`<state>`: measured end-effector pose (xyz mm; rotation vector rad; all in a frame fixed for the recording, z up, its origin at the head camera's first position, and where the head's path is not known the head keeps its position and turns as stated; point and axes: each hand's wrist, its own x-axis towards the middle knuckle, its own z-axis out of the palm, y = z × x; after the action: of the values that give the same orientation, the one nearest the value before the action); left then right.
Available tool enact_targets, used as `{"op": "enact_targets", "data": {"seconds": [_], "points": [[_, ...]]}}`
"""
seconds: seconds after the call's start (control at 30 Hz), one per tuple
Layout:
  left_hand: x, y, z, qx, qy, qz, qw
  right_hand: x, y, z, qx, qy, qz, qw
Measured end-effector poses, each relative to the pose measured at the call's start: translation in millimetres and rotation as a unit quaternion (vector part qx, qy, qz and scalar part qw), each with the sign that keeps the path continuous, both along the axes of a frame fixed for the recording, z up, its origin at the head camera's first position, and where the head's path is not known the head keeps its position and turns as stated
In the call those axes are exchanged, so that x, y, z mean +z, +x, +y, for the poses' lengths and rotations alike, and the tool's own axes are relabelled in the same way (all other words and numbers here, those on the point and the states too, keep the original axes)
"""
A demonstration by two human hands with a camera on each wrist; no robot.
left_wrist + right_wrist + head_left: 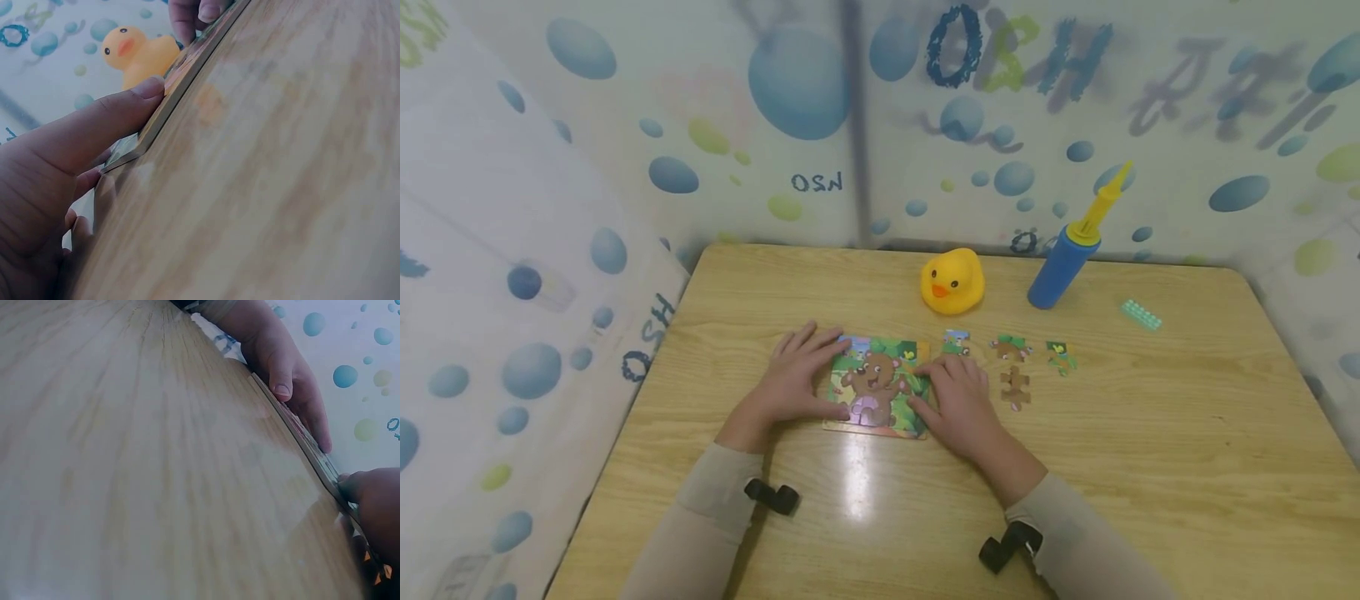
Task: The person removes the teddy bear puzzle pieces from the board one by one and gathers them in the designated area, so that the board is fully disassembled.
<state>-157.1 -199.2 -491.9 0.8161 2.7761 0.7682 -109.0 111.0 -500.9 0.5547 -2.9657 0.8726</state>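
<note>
A jigsaw puzzle (876, 392) with a brown bear picture lies in its shallow tray (867, 431) on the wooden table. My left hand (793, 379) rests at its left side, fingers stretched to the upper left corner and thumb on the lower left part. In the left wrist view that thumb (147, 90) lies on the tray's near rim. From the right, my right hand (958, 404) touches the puzzle's right edge with thumb and forefinger, other fingers loosely bent. Just beyond it are loose puzzle pieces, one partly blue (957, 340) and one brown (1015, 387).
More loose pieces, a brown and green one (1011, 346) and a green one (1062, 357), lie to the right. Behind stand a yellow rubber duck (953, 283) and a blue hand pump (1063, 267) with a yellow nozzle. A mint toy brick (1141, 314) lies farther right.
</note>
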Motion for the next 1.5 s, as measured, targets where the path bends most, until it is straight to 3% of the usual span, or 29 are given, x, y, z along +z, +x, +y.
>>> {"op": "enact_targets", "data": {"seconds": [0.33,0.63,1.0,1.37,1.5], "points": [[-1.2,-0.7,0.1,-0.001,-0.006,0.003,1.0000,-4.3,-0.4,1.0,-0.001,-0.023,0.011,1.000],[-0.8,0.6,-0.6,-0.001,-0.003,0.003,1.0000,-5.9,1.7,2.0,0.007,-0.077,0.066,0.995],[-0.7,1.2,-0.4,-0.002,0.000,0.007,1.0000,-8.9,3.4,3.2,0.024,-0.099,0.151,0.983],[0.4,0.5,0.2,0.001,-0.004,0.007,1.0000,-9.5,2.9,3.2,0.021,-0.079,0.168,0.982],[-0.2,0.6,-0.1,0.001,-0.003,0.008,1.0000,-7.9,3.6,3.5,0.027,-0.070,0.153,0.985]]}}
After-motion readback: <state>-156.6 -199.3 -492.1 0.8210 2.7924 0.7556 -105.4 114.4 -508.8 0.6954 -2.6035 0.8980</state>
